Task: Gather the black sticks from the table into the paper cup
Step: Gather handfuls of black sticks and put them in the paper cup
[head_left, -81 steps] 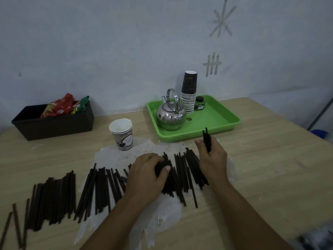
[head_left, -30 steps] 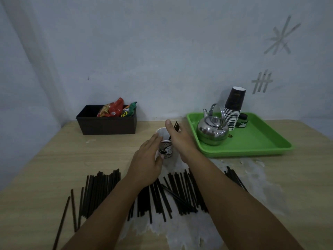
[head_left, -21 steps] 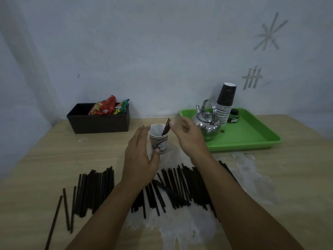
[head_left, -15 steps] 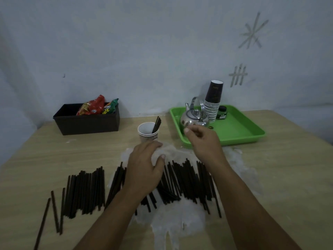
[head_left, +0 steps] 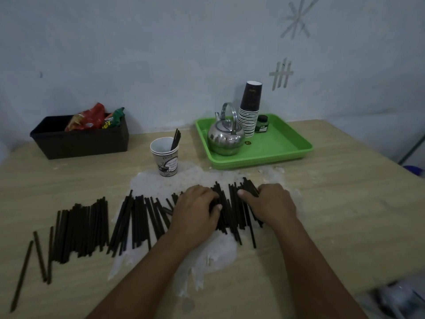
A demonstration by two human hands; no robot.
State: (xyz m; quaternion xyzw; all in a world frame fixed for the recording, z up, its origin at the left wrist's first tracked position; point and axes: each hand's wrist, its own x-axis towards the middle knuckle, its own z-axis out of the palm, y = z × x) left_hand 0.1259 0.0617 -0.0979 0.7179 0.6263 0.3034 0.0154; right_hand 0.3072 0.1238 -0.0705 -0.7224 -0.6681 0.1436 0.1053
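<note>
**Desk:** What does the wide shot show?

**Operator:** I see a pale wooden table (head_left: 345, 203) against a blue-grey wall. On it, black sticks (head_left: 82, 229) lie fanned in a long row across the near middle, from the far left edge of the spread to under both hands, some over a white patch (head_left: 207, 254) on the tabletop. At the far left stands a dark bin (head_left: 80, 143) of snack packets; at the far right, a green tray (head_left: 287, 148) with a steel kettle (head_left: 226, 139), a stack of cups (head_left: 249, 111) and a small dark jar (head_left: 262, 123).

**Desk:** And the cup?

**Operator:** The paper cup (head_left: 166, 157) stands upright at the far edge of the white patch, between bin and tray. I count only a few sticks (head_left: 176, 139) leaning in it, against the right rim.

**Desk:** So how far along?

**Operator:** Barely begun, I judge. Nearly the whole spread is still on the table.

**Desk:** The hands?

**Operator:** The left hand (head_left: 197, 210) rests palm down, fingers curled over the right-hand cluster; the right hand (head_left: 271, 203) sits just beside it, thumb pressed to the sticks. Whether either has actually closed on a bundle, I cannot tell from here.
</note>
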